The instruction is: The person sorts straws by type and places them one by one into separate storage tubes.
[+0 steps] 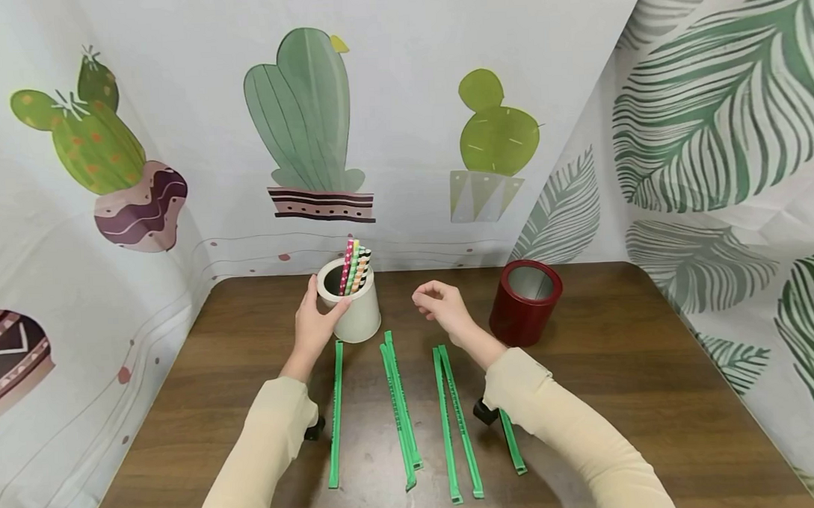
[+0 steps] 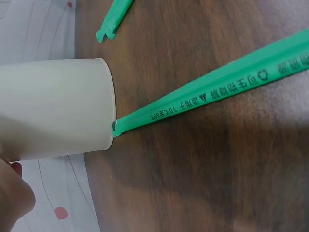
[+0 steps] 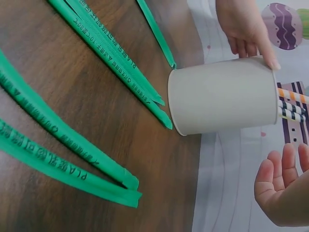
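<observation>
Near the back of the table stands a white can (image 1: 357,319), upright, with several patterned paper straws (image 1: 356,269) leaning inside it and poking above its rim. My left hand (image 1: 315,323) grips this can at its left side, thumb in front and fingers round the rim. Right of the can, my right hand (image 1: 447,309) hovers over the table, apart from it. Its fingers (image 3: 288,166) are loosely bent with nothing between them in the right wrist view. A green-wrapped straw (image 2: 207,89) reaches the can's base in the left wrist view.
A dark red can (image 1: 522,319), open at the top, stands at the back right. Several green-wrapped straws (image 1: 447,424) lie lengthwise across the brown wooden table (image 1: 613,366); one is partly under my right forearm. A cactus-print cloth (image 1: 409,134) hangs behind.
</observation>
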The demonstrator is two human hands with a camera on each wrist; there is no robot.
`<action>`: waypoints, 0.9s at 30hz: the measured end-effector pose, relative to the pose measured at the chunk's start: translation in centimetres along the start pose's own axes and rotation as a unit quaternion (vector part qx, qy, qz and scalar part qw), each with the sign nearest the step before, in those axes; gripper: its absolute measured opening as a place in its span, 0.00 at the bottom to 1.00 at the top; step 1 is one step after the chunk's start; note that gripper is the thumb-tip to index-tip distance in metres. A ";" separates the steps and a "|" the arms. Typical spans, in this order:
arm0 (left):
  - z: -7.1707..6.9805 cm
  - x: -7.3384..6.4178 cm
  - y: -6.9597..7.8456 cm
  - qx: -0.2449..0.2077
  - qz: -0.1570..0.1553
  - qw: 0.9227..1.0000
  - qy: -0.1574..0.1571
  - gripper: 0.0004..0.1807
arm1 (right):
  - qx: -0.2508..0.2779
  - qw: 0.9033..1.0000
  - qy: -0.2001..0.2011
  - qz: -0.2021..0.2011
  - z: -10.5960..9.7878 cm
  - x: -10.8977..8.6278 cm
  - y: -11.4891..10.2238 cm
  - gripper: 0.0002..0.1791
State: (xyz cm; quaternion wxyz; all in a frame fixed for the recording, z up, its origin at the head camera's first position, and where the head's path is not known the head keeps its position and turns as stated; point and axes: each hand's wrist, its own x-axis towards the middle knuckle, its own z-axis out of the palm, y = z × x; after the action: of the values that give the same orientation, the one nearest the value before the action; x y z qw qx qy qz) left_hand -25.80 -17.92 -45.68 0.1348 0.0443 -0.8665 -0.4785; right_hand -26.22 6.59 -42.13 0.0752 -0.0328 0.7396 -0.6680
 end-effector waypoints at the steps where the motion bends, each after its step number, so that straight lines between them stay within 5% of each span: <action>1: 0.0 -0.1 0.0 -0.005 -0.007 1.000 -0.003 0.49 | 0.002 1.000 -0.001 0.001 -0.3 -0.2 0.0 0.08; 13: -0.4 -2.8 -0.3 -0.094 -0.090 0.992 -0.008 0.46 | 0.000 0.999 -0.040 -0.014 -3.7 -2.1 -0.7 0.12; 18: -0.5 -4.1 -1.1 -0.080 -0.105 0.990 -0.043 0.42 | -0.019 0.997 -0.049 -0.049 -5.6 -3.1 -1.5 0.18; 27: -1.0 -5.8 -3.0 -0.011 -0.098 0.991 -0.089 0.39 | -0.070 0.989 0.010 -0.127 -9.8 -4.4 -2.4 0.18</action>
State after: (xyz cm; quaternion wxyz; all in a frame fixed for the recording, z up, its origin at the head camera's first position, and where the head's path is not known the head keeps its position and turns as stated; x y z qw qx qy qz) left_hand -20.15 -19.19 -48.76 0.0103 0.0852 -0.8614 -0.5007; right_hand -23.48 16.61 -38.50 -0.0196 -0.1249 0.7749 -0.6193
